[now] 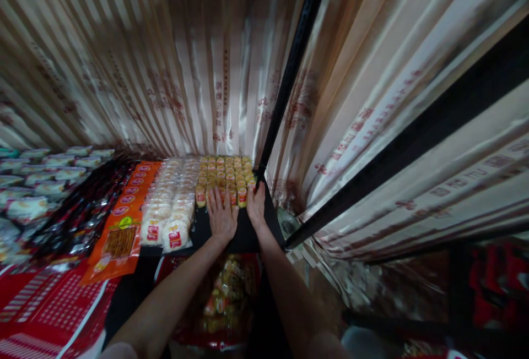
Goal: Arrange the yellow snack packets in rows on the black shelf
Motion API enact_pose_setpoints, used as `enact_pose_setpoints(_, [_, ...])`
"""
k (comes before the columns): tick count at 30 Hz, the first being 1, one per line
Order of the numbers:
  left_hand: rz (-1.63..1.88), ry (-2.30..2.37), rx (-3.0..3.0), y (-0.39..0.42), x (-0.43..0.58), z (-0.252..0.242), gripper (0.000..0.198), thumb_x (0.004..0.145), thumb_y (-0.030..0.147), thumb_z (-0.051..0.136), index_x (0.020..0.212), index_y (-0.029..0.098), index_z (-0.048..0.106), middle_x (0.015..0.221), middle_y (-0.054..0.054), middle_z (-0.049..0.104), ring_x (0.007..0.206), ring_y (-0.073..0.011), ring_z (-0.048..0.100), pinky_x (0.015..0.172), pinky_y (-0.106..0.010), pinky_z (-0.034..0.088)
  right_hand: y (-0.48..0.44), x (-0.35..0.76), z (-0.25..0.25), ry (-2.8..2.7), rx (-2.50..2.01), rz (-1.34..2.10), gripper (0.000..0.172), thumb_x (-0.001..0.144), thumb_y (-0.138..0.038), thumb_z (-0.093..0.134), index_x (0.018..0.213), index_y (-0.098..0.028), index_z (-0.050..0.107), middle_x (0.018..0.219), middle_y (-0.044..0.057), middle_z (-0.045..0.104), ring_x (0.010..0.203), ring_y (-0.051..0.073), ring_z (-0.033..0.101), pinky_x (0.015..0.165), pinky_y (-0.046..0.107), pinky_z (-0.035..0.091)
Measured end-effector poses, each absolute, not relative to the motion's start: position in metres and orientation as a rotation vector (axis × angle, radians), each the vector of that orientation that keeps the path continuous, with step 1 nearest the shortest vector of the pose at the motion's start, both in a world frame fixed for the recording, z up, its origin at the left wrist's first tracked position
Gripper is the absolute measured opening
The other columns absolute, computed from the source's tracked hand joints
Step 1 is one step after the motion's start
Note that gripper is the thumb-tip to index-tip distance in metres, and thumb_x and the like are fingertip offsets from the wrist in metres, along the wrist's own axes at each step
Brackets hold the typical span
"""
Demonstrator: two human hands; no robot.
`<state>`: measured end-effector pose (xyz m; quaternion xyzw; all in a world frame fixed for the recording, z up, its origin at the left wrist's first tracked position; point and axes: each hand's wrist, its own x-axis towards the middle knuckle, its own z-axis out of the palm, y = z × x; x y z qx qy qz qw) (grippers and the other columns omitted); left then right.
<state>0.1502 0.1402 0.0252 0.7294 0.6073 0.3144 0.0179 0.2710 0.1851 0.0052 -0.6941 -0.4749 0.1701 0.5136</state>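
Along the left end of the black shelf [248, 232] I see white packets [27, 209], then dark glossy packets [88, 199] and an orange bag [132, 199], lengthwise toward the curtain [223, 72]. Next come round white cracker packs [174, 235]. Beside them stand the small yellow packs [221, 169], red labels facing the person, their long axes seemingly upright, in rows running back. The left hand's [223, 218] grip is spread against their front; the right hand [257, 202] lies at their right corner, fingers extended, whether pinching I cannot tell.
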Motion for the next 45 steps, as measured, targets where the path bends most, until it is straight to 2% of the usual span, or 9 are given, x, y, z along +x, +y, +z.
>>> enact_pose_setpoints(7, [0.948, 1.912, 2.332, 0.172, 0.146, 0.014, 0.067, 0.084, 0.043, 0.049, 0.141, 0.015, 0.029, 0.151, -0.017, 0.014, 0.14, -0.0319, -0.001, 0.111, -0.055, 0.011, 0.217, 0.272, 0.005, -1.118, -1.663, 0.467, 0.066, 0.09, -0.05, 0.022, 0.142, -0.009, 0.022, 0.148, 0.016, 0.024, 0.139, 0.023, 0.018, 0.112, 0.046, 0.016])
enact_pose_setpoints(13, [0.95, 1.855, 2.378, 0.178, 0.146, -0.006, 0.066, 0.085, 0.04, 0.046, 0.141, 0.01, 0.028, 0.15, -0.019, 0.014, 0.14, -0.0308, 0.0, 0.11, -0.056, 0.011, 0.222, 0.254, -0.003, -1.11, -1.699, 0.407, 0.064, 0.091, -0.049, 0.016, 0.144, -0.014, 0.016, 0.148, 0.013, 0.026, 0.138, 0.023, 0.022, 0.11, 0.044, 0.021])
enact_pose_setpoints(18, [0.959, 1.861, 2.369, 0.176, 0.147, -0.007, 0.065, 0.086, 0.037, 0.046, 0.141, 0.008, 0.028, 0.15, -0.019, 0.012, 0.14, -0.0309, 0.0, 0.111, -0.056, 0.01, 0.221, 0.253, -0.003, -1.12, -1.724, 0.429, 0.065, 0.091, -0.049, 0.013, 0.144, -0.012, 0.017, 0.149, 0.013, 0.024, 0.138, 0.023, 0.02, 0.111, 0.043, 0.02])
enact_pose_setpoints(22, [0.922, 1.806, 2.443, 0.173, 0.149, -0.001, 0.061, 0.085, 0.032, 0.048, 0.141, 0.015, 0.03, 0.151, -0.015, 0.015, 0.14, -0.0303, 0.003, 0.112, -0.055, 0.01, 0.221, 0.255, -0.003, -1.111, -1.691, 0.448, 0.065, 0.091, -0.05, 0.013, 0.145, -0.013, 0.014, 0.149, 0.012, 0.023, 0.139, 0.021, 0.019, 0.112, 0.042, 0.019])
enact_pose_setpoints(27, [0.87, 1.71, 2.533, 0.175, 0.156, 0.006, 0.059, 0.085, 0.027, 0.049, 0.14, 0.027, 0.031, 0.15, -0.006, 0.022, 0.14, -0.0283, 0.006, 0.113, -0.054, 0.008, 0.221, 0.26, -0.003, -1.065, -1.657, 0.543, 0.069, 0.09, -0.052, 0.013, 0.143, -0.009, 0.02, 0.149, 0.014, 0.023, 0.139, 0.021, 0.019, 0.113, 0.041, 0.017])
enact_pose_setpoints(31, [0.857, 1.73, 2.532, 0.177, 0.158, 0.008, 0.057, 0.085, 0.031, 0.049, 0.14, 0.028, 0.032, 0.15, -0.006, 0.024, 0.14, -0.0293, 0.01, 0.112, -0.055, 0.01, 0.226, 0.277, 0.001, -0.991, -1.611, 0.649, 0.072, 0.09, -0.056, 0.01, 0.141, -0.009, 0.028, 0.147, 0.012, 0.028, 0.138, 0.019, 0.023, 0.114, 0.037, 0.016])
enact_pose_setpoints(36, [0.849, 1.794, 2.552, 0.177, 0.159, 0.007, 0.056, 0.085, 0.04, 0.048, 0.138, 0.029, 0.035, 0.149, -0.006, 0.027, 0.139, -0.0297, 0.016, 0.112, -0.053, 0.015, 0.247, 0.297, 0.008, -0.962, -1.508, 0.618, 0.076, 0.087, -0.063, 0.015, 0.142, -0.012, 0.028, 0.149, 0.009, 0.026, 0.139, 0.017, 0.02, 0.114, 0.035, 0.012])
enact_pose_setpoints(45, [0.8, 1.823, 2.572, 0.179, 0.16, 0.007, 0.058, 0.085, 0.041, 0.049, 0.139, 0.028, 0.034, 0.148, -0.006, 0.028, 0.137, -0.0307, 0.02, 0.111, -0.052, 0.016, 0.261, 0.285, 0.002, -1.018, -1.338, 0.758, 0.065, 0.086, -0.064, 0.026, 0.136, -0.024, 0.041, 0.142, 0.002, 0.04, 0.135, 0.02, 0.03, 0.113, 0.039, 0.018])
